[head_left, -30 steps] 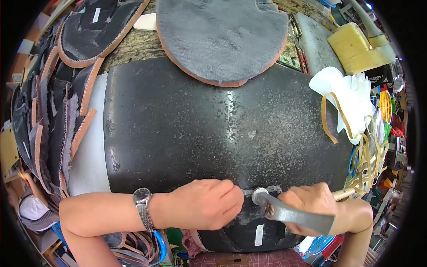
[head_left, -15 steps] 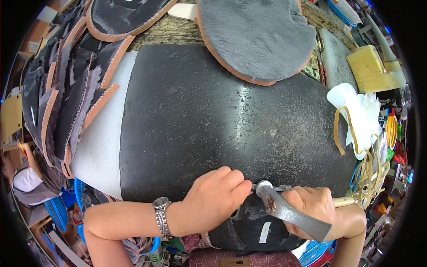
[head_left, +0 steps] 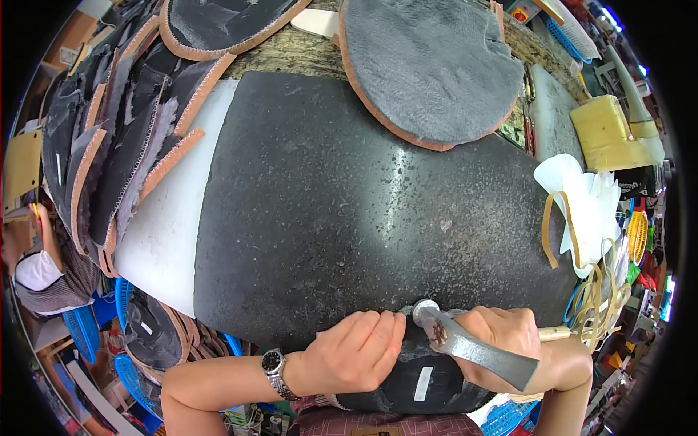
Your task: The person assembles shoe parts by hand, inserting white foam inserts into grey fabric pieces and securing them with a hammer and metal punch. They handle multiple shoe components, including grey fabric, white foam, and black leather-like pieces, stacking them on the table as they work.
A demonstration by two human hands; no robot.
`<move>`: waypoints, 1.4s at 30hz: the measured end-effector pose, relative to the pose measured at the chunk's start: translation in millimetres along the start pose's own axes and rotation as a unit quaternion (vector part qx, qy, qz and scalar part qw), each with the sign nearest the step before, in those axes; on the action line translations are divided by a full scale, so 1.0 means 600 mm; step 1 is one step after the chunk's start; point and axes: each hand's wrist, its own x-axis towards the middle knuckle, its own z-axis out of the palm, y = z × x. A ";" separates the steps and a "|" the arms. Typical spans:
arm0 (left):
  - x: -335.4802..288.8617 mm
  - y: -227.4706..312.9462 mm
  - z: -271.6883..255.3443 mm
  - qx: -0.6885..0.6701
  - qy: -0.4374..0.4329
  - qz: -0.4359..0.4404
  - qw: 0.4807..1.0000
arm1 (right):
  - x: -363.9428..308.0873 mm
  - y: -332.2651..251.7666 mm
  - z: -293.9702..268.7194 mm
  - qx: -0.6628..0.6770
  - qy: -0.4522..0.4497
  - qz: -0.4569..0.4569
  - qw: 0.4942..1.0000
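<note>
My right hand (head_left: 502, 336) is closed around the wooden handle (head_left: 556, 333) of a hammer, low on the right. Just left of that hand, the hammer's grey metal head (head_left: 486, 352) has its round face at the rim of a dark piece (head_left: 396, 386) with a small white strip, lying at my lap. My left hand (head_left: 352, 350) is curled closed beside the hammer face, at that piece's upper edge. What its fingers grip is hidden. In front of both hands spreads a scuffed black mat (head_left: 313, 196).
A grey fuzzy piece with brown stitched trim (head_left: 436, 80) lies across the mat's far edge. Similar trimmed pieces (head_left: 138, 152) pile up at left. White sheets (head_left: 574, 207), tan strips (head_left: 603, 287) and a yellow block (head_left: 607, 131) sit at right. Another person (head_left: 47, 269) is at far left.
My left hand has come down slightly and its fingers have curled in more. The hammer stays nearly in place in my right hand. The whole view has shifted a little.
</note>
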 end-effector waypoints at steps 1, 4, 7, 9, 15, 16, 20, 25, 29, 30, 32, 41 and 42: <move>0.001 0.001 -0.002 0.017 -0.011 0.016 1.000 | 0.001 0.001 -0.007 -0.007 -0.005 -0.007 1.000; 0.000 0.008 0.003 0.085 -0.024 0.048 0.995 | 0.010 0.007 -0.019 -0.027 -0.023 -0.035 0.999; 0.004 0.011 0.001 0.102 -0.041 0.072 0.991 | 0.017 0.009 -0.017 -0.050 -0.021 -0.055 0.997; 0.004 0.009 0.004 0.134 -0.031 0.096 0.986 | 0.023 0.004 -0.026 -0.060 -0.002 -0.068 0.996; 0.009 0.013 0.001 0.158 -0.061 0.124 0.978 | 0.022 0.002 -0.019 -0.113 -0.028 -0.092 0.989; 0.008 0.014 0.001 0.161 -0.067 0.125 0.977 | 0.027 0.001 -0.022 -0.102 -0.027 -0.093 0.990; 0.007 0.006 -0.011 0.033 -0.039 0.017 0.999 | 0.021 -0.015 -0.013 -0.126 -0.020 -0.081 0.989; 0.002 0.036 -0.008 -0.005 -0.013 -0.225 0.974 | 0.018 -0.013 -0.009 -0.076 -0.010 -0.045 0.996; 0.004 0.037 -0.002 -0.098 0.012 -0.296 0.950 | 0.011 -0.015 -0.001 -0.086 0.007 -0.033 0.996; 0.002 0.042 0.001 -0.081 0.011 -0.286 0.955 | 0.010 -0.016 0.001 -0.086 0.014 -0.030 0.996; -0.001 0.047 0.004 -0.043 0.014 -0.259 0.965 | 0.012 -0.014 0.004 -0.084 0.018 -0.025 0.996; -0.012 0.075 0.019 0.214 -0.049 -0.053 0.974 | 0.021 0.000 -0.018 -0.113 -0.009 -0.099 0.989; -0.012 0.076 0.022 0.235 -0.048 -0.046 0.970 | 0.024 0.000 -0.023 -0.121 -0.008 -0.118 0.986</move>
